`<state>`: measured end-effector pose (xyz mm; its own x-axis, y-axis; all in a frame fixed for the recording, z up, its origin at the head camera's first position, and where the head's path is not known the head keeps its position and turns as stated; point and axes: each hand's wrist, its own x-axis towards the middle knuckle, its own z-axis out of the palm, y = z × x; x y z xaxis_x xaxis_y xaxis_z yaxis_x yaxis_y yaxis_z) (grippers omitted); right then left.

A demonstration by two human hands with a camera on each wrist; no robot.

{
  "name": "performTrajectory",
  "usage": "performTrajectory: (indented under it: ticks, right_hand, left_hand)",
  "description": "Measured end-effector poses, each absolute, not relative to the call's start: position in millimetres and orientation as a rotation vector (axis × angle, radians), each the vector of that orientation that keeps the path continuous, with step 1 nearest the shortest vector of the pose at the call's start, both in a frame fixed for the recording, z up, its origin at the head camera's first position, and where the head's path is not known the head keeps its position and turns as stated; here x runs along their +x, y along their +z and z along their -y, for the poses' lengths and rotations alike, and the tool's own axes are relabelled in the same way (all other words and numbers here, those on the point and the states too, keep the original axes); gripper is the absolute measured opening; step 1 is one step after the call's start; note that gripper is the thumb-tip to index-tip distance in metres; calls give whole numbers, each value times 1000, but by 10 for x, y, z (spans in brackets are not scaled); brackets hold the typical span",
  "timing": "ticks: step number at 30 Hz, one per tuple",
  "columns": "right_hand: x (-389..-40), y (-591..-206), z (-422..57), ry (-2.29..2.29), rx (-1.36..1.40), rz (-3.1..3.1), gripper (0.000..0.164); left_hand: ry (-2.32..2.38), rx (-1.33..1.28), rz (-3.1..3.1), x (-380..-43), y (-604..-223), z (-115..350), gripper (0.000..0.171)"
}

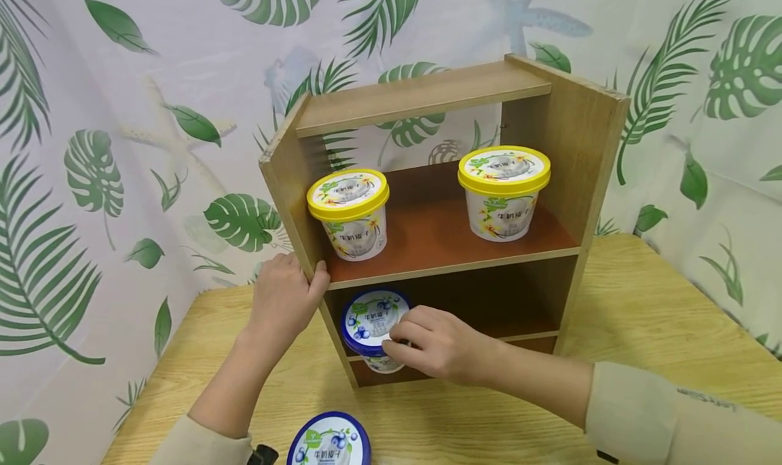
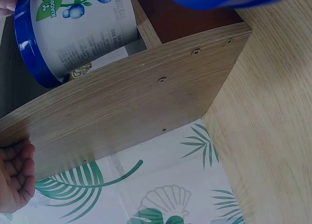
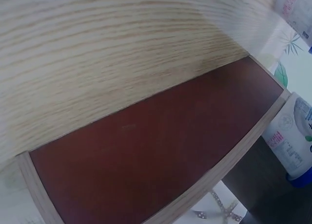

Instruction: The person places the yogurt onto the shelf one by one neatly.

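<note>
Fingers on both hands were bent around things: by those of the right hand [image 1: 442,346], the lid rim of a blue-lidded tub [image 1: 371,318] was pinched, while by those of the left hand [image 1: 281,294] and its thumb, a side board of the wooden shelf [image 1: 583,146] was gripped. Nearest of all, a second tub with a blue lid [image 1: 330,443] was seen on the wood-grained table [image 1: 440,421], its round top turned upward and partly cut off by the lower edge of the head view. Pale cuffs [image 1: 629,407] were worn on both forearms. Beyond that tub, the one held by the right hand was placed at the left end of the shelf's lower opening, with its base overlapping the opening's front edge; whether it was borne by the board or by the fingers could not be told. On the same side, the left thumb was laid over the front edge, and the curled fingers were set against the outer face. In the upper opening, two yellow-lidded tubs [image 1: 504,197] were stood upright and well apart, one beside the left side board, the other toward the right. Behind everything, a pale wall covering [image 1: 153,180] was printed with green leaves.
</note>
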<state>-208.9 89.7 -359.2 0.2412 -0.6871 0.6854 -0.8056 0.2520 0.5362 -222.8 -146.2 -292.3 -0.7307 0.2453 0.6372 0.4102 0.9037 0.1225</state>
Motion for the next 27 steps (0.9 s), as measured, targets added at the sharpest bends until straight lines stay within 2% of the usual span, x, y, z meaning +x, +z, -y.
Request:
performTrajectory:
  ticks: [8,27]
  right_hand:
    - [-2110,-3596,-822,146,1439,1445,16]
    - [-2156,-3647,-696,112,1214,1445,20]
  left_hand:
    - [-349,-465,2418,-2227,-2921,1465,34]
    - [-358,-477,2395,-2227,-2934,1465,33]
